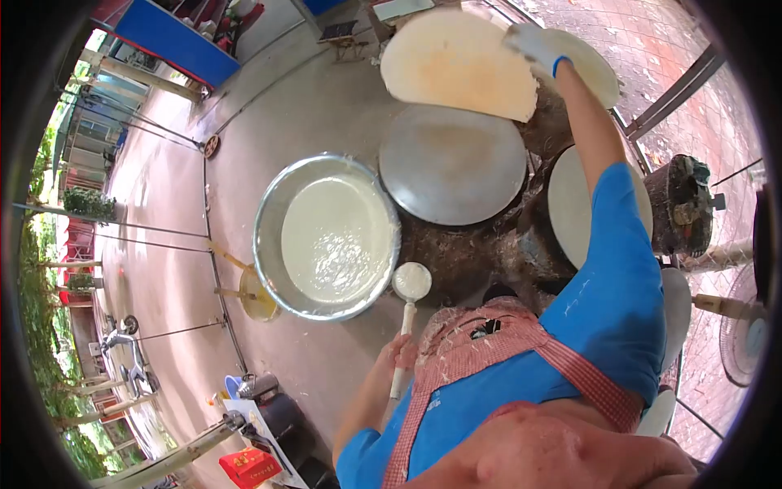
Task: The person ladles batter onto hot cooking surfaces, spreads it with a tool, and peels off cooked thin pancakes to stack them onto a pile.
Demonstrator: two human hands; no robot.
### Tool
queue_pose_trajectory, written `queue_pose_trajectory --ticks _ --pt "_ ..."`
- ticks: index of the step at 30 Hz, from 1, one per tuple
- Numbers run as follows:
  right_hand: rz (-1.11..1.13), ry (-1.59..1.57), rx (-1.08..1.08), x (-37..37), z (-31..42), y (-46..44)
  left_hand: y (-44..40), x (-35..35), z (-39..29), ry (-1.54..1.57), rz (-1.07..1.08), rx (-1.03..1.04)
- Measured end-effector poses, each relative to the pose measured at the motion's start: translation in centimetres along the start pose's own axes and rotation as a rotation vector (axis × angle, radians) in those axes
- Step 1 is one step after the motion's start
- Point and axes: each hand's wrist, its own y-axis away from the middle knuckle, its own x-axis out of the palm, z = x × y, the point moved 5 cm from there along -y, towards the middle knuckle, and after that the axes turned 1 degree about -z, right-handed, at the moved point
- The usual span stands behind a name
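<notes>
My left hand (397, 352) is wrapped around the long pale handle of a ladle (412, 282), whose round bowl is filled with white batter. That bowl is beside the rim of a large metal basin (265, 273) of the same batter. At the top, my right hand (533, 45), in a white glove with a blue cuff, grips the right edge of a big, thin pancake (456, 65). The pancake is pale with a light brown middle and a ragged edge. Below it lies a bare round griddle (452, 167). The fingertips of the glove are blurred.
Another griddle (566, 204), covered in pale batter, lies under my right arm. A further round griddle (590, 69) is beyond the glove. A dark cylindrical stove (683, 204) and a fan (743, 330) stand at right. A yellow container (259, 297) is left of the basin.
</notes>
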Motion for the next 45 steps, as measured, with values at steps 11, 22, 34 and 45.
queue_pose_trajectory --ticks 11,22,34,45 --pt "-0.785 -0.685 0.473 -14.0 -28.4 -0.1 -3.9 8.7 2.3 0.309 0.049 0.146" --pt "-0.947 -0.288 1.024 -3.6 -45.1 6.2 -5.3 7.9 0.5 0.142 0.002 0.300" --pt "0.087 -0.241 0.465 3.3 -17.6 10.1 -3.7 6.2 -2.1 0.569 0.456 0.393" --pt "0.783 0.637 -0.498 30.9 14.0 26.5 -8.0 -15.6 -20.2 0.010 -0.201 0.409"
